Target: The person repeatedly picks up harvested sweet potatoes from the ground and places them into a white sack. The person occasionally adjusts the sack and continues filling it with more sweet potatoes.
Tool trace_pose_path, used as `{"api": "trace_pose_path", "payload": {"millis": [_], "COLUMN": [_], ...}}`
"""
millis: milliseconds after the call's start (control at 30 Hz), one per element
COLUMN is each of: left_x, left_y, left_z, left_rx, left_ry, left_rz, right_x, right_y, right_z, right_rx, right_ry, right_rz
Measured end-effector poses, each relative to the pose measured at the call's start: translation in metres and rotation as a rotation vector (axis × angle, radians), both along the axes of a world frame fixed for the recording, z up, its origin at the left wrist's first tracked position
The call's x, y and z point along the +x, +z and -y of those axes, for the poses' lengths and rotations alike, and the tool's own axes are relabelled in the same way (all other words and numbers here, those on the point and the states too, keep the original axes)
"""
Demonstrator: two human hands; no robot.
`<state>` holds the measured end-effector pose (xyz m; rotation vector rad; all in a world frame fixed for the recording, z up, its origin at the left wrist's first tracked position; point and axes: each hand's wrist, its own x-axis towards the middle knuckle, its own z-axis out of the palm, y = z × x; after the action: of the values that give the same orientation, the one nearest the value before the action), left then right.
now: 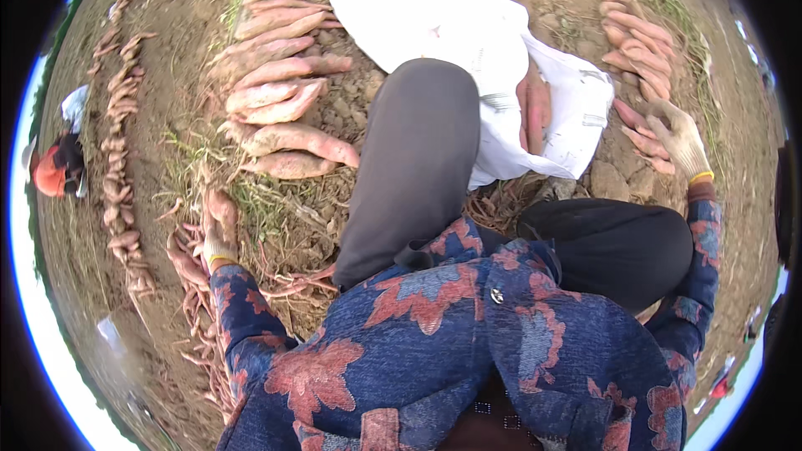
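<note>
My left hand (219,232), in a knitted work glove, is at the left, with its fingers around a sweet potato (223,207) above a heap of thin roots. At the right, my gloved right hand (677,134) reaches to a few sweet potatoes (645,138) on the soil; whether its fingers grip one cannot be told. Between the hands, beyond my knees, lies a white woven sack (426,12). Its mouth gapes towards the right, and reddish sweet potatoes (536,106) show inside.
A row of large sweet potatoes (282,100) lies left of the sack, and another row (639,44) at the upper right. Clods (608,180) and weeds (263,200) are near my legs. At the far left, a person in orange (51,172) is beside a long row of roots (116,156).
</note>
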<state>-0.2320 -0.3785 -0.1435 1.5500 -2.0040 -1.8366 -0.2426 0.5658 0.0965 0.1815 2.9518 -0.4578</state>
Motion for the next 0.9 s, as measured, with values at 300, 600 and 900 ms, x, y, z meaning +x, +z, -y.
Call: {"api": "trace_pose_path", "payload": {"millis": [300,600,900], "left_x": [-0.093,-0.193,-0.181], "left_y": [0.101,0.237,0.238], "left_z": [-0.148,-0.433,-0.613], "left_rx": [-0.609,-0.300,-0.148], "left_ry": [-0.059,-0.751,-1.325], "left_rz": [-0.328,-0.869,-0.714], "right_x": [0.170,0.152,0.016], "right_y": [-0.068,-0.117,-0.171], "right_z": [-0.109,-0.148,-0.149], "right_rx": [0.179,0.201,0.437], "right_ry": [-0.564,-0.534,-0.149], "right_rz": [0.192,0.046,-0.421]}}
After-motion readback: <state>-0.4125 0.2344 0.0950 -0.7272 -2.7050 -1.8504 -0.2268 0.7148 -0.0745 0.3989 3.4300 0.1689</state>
